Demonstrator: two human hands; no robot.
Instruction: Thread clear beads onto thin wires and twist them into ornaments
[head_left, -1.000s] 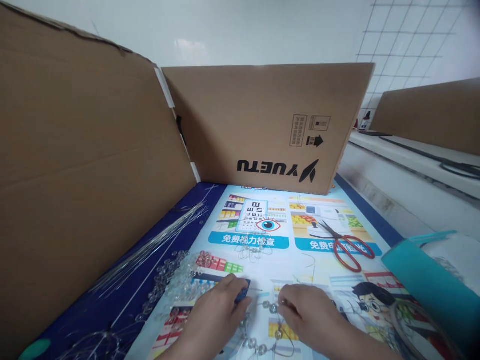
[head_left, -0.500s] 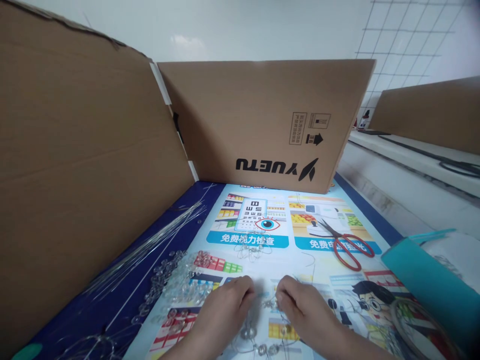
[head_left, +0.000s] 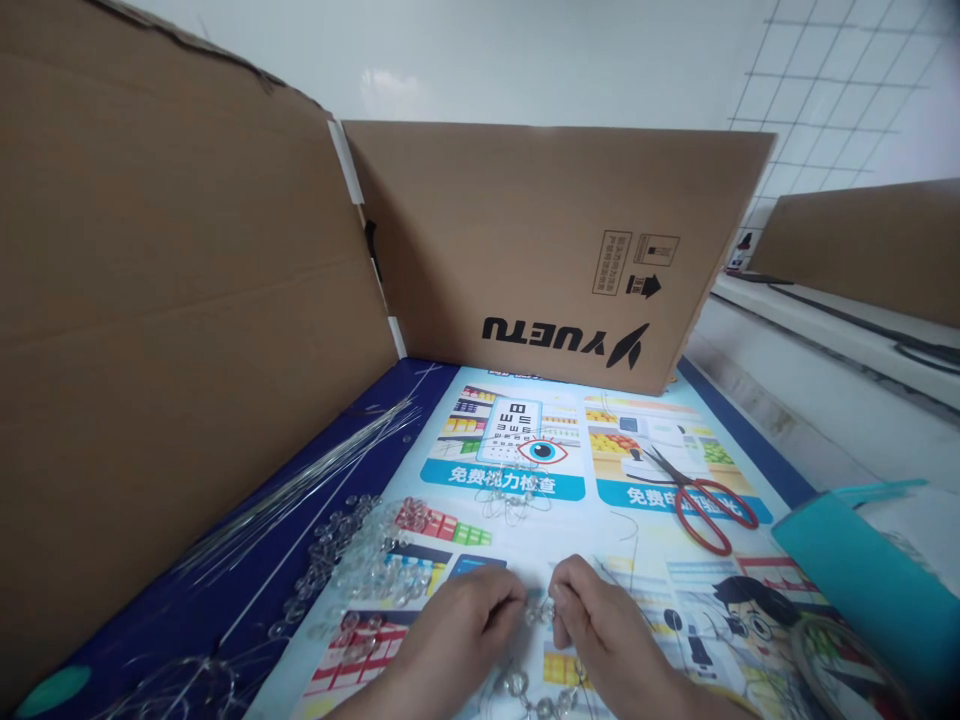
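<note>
- Clear loose beads (head_left: 360, 560) are heaped just left of the left hand (head_left: 457, 625).
- A beaded wire piece (head_left: 538, 612) is pinched, apparently, between both hands' fingertips.
- Red-handled scissors (head_left: 701, 500) are laid beyond the right hand (head_left: 604, 630).

2 bare hands: left hand (head_left: 457, 640), right hand (head_left: 611, 640); no sleeves, rings

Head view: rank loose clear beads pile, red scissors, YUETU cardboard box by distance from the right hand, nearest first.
From the right hand:
1. Loose clear beads pile, to its left, past the left hand.
2. Red scissors, ahead and to its right on the printed mat.
3. YUETU cardboard box, standing at the mat's far edge.
</note>
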